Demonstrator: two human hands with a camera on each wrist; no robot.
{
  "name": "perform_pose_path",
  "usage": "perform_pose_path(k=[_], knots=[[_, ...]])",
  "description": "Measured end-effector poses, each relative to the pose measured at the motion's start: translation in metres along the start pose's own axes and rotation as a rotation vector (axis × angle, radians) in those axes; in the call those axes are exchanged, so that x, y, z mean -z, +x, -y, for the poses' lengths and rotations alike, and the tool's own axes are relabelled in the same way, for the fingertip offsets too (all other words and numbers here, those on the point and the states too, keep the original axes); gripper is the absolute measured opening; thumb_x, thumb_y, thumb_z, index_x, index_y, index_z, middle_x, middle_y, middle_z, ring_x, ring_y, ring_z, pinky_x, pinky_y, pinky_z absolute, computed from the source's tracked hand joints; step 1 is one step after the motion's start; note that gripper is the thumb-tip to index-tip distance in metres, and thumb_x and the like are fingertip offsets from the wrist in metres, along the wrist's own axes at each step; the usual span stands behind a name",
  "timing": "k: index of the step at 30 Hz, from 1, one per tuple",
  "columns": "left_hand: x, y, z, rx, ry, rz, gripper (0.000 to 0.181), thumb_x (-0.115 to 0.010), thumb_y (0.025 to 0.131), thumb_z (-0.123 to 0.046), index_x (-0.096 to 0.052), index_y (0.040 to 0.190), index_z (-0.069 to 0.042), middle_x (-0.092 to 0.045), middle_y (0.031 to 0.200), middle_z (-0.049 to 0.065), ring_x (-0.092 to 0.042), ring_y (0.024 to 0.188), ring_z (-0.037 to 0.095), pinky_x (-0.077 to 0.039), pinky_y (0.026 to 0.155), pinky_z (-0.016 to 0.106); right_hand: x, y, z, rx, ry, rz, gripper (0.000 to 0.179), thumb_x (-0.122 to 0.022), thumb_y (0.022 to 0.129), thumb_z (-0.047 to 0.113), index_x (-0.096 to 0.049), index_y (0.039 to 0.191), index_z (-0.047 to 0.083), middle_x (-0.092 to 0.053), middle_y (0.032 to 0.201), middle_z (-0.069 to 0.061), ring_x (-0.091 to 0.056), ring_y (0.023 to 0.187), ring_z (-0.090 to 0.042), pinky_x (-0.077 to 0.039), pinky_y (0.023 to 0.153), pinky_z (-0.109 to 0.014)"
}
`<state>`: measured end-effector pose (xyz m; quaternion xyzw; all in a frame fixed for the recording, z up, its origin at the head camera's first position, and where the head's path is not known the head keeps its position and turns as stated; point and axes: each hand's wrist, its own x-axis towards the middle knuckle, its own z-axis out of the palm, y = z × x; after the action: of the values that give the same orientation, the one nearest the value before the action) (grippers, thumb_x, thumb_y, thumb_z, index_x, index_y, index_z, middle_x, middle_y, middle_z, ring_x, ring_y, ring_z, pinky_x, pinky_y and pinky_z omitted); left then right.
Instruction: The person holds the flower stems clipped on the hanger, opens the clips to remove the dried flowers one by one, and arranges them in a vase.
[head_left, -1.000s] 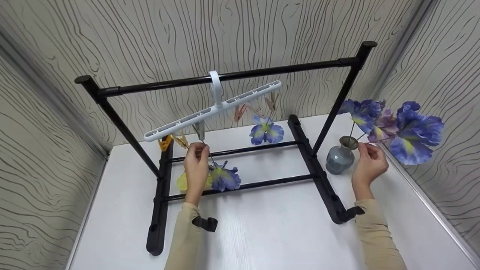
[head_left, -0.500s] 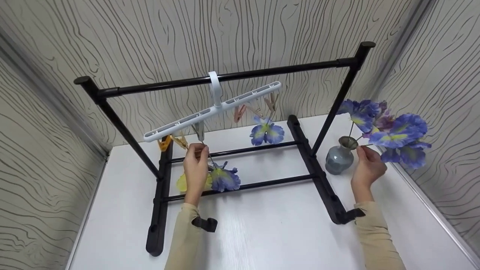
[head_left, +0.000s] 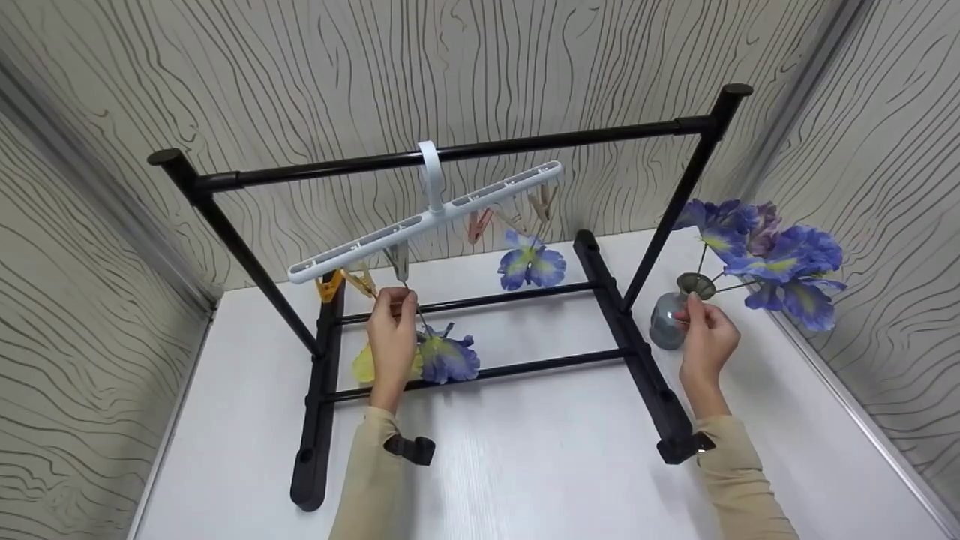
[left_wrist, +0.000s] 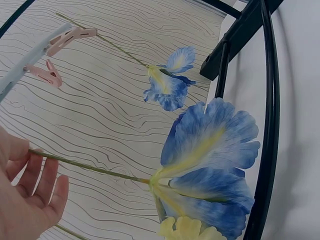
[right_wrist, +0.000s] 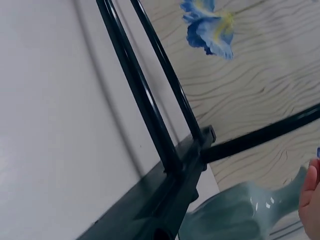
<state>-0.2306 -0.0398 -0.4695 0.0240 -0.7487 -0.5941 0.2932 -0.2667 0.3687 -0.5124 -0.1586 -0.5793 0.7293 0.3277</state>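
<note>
My left hand (head_left: 391, 326) pinches the thin green stem (left_wrist: 90, 166) of an artificial blue iris (left_wrist: 210, 150) that hangs beneath a grey clothespin (head_left: 399, 261) on the white clip hanger (head_left: 435, 219). A yellow flower (head_left: 364, 365) hangs behind that hand. At the right, my right hand (head_left: 709, 345) holds the neck of a grey-green glass vase (head_left: 666, 322), its thumb near the rim; part of the grip is hidden. Several purple-blue irises (head_left: 787, 259) stand in the vase, leaning right. Another blue iris (head_left: 531, 266) hangs by a beige clothespin (head_left: 543, 202).
A black rack (head_left: 555, 140) carries the hanger on its top bar, with lower crossbars (head_left: 525, 295) and long feet (head_left: 311, 450) on the white table (head_left: 525, 465). Orange (head_left: 328, 286) and pink clothespins (head_left: 480, 225) hang too. Patterned panels (head_left: 487, 67) enclose the table.
My right hand has let go of an iris stem and moved left and slightly down to the vase neck. That iris has swung left and now leans in the vase. My left hand stays put.
</note>
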Motion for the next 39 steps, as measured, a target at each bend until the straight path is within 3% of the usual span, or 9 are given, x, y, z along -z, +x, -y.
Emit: perform_pose_path(k=[6, 10, 21, 25, 30, 39], knots=[[0.000, -0.001, 0.004, 0.000, 0.017, -0.010, 0.011, -0.061, 0.103, -0.005, -0.065, 0.105, 0.005, -0.069, 0.097, 0.017, -0.067, 0.093, 0.033, -0.056, 0.084, 0.043, -0.020, -0.014, 0.014, 0.045, -0.083, 0.083, 0.034, -0.066, 0.103, 0.020, -0.072, 0.079, -0.003, -0.065, 0.061, 0.005, -0.063, 0.057, -0.005, -0.053, 0.059, -0.017], [0.000, -0.003, 0.005, -0.006, 0.012, -0.007, 0.013, -0.060, 0.104, -0.007, -0.065, 0.105, 0.005, -0.069, 0.097, 0.018, -0.067, 0.094, 0.034, -0.056, 0.087, 0.047, -0.033, -0.021, 0.027, 0.082, -0.057, 0.127, 0.038, -0.063, 0.105, 0.018, -0.070, 0.080, -0.009, -0.065, 0.061, 0.003, -0.064, 0.057, -0.008, -0.053, 0.058, -0.017], [-0.003, -0.012, 0.013, -0.058, 0.036, 0.017, 0.010, -0.056, 0.106, -0.003, -0.061, 0.105, 0.005, -0.062, 0.097, 0.014, -0.060, 0.091, 0.027, -0.053, 0.082, 0.038, -0.071, -0.049, 0.068, 0.225, 0.019, 0.246, 0.039, -0.057, 0.107, 0.013, -0.070, 0.076, -0.006, -0.065, 0.060, 0.001, -0.063, 0.055, -0.009, -0.054, 0.059, -0.019], [-0.003, -0.016, 0.013, -0.037, 0.044, 0.023, 0.009, -0.056, 0.106, -0.004, -0.061, 0.105, 0.004, -0.062, 0.099, 0.015, -0.061, 0.092, 0.027, -0.052, 0.081, 0.037, -0.085, -0.057, 0.081, 0.244, 0.137, 0.328, 0.038, -0.055, 0.107, 0.010, -0.069, 0.078, -0.009, -0.066, 0.061, -0.004, -0.064, 0.055, -0.011, -0.055, 0.057, -0.021], [-0.004, -0.020, 0.015, -0.030, 0.030, 0.024, 0.009, -0.054, 0.107, -0.004, -0.059, 0.104, 0.004, -0.063, 0.097, 0.019, -0.064, 0.090, 0.029, -0.053, 0.080, 0.037, -0.104, -0.063, 0.093, 0.278, 0.209, 0.416, 0.035, -0.053, 0.108, 0.009, -0.069, 0.083, -0.008, -0.068, 0.067, -0.007, -0.068, 0.056, -0.014, -0.056, 0.055, -0.024], [-0.004, -0.024, 0.019, 0.030, 0.017, 0.030, 0.012, -0.055, 0.107, -0.007, -0.060, 0.104, 0.003, -0.066, 0.095, 0.021, -0.065, 0.091, 0.029, -0.054, 0.085, 0.045, -0.137, -0.079, 0.100, 0.322, 0.156, 0.584, 0.030, -0.049, 0.109, 0.010, -0.068, 0.091, -0.005, -0.074, 0.081, -0.009, -0.073, 0.067, -0.017, -0.059, 0.061, -0.025]])
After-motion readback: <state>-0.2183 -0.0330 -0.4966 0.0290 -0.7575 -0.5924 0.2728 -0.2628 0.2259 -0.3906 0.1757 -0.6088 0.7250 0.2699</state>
